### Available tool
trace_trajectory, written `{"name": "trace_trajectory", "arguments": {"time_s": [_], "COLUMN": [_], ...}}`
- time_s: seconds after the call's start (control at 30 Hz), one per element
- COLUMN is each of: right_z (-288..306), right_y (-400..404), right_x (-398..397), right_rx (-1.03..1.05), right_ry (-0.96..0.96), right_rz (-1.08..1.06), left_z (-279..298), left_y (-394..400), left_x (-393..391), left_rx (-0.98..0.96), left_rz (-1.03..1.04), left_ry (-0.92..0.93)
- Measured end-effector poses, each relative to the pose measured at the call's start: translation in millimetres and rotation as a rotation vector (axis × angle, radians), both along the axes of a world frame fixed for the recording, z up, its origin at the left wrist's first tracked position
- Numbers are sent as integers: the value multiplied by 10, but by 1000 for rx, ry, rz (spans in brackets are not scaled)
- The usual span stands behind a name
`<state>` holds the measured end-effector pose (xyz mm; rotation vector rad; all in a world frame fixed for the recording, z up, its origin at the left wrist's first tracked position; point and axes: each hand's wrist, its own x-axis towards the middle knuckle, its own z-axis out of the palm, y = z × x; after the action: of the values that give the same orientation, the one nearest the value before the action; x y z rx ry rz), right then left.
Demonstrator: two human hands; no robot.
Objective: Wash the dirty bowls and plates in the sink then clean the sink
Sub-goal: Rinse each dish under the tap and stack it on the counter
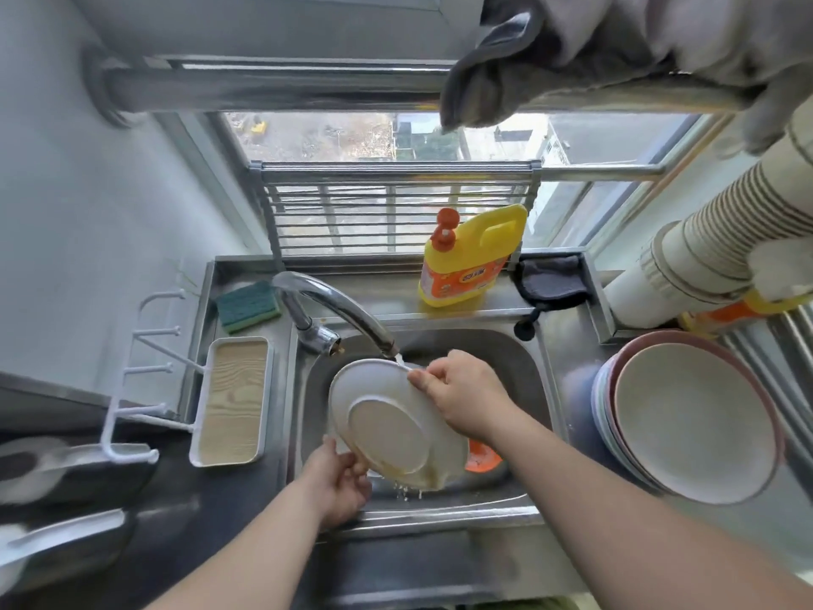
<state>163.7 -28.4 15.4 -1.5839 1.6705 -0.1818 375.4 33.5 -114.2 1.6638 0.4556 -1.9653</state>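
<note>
Steel tap over plate, sponge (left)
</note>
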Motion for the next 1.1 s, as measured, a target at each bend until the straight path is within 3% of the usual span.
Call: {"name": "trace_trajectory", "arguments": {"time_s": [0.23,0.37,0.7,0.87,1.0,1.1], "right_z": [-49,-312,-784,-776,-719,-709], "right_y": [-87,51,628,663,631,594], "right_x": [89,-387,-1093,-1144,-1097,-1056], "right_rx": [29,1,129,318,466,555], "right_ry": [-147,-203,-623,-696,-658,-590], "right_rz": [-145,-359,-1025,-1240,-1284,-1281], "left_z": [-66,35,185,274,269,315], "left_y": [-142,-302,-464,-662,-808,-897], "left_x": [-95,-186,-616,-798,-820,-762], "left_rx": [-40,-131,-400,-558,-592,-497], "left_rz": [-56,-167,-510,-498,-531,-332], "left_ry": [-18,-10,-113,-190,-171,-101]}}
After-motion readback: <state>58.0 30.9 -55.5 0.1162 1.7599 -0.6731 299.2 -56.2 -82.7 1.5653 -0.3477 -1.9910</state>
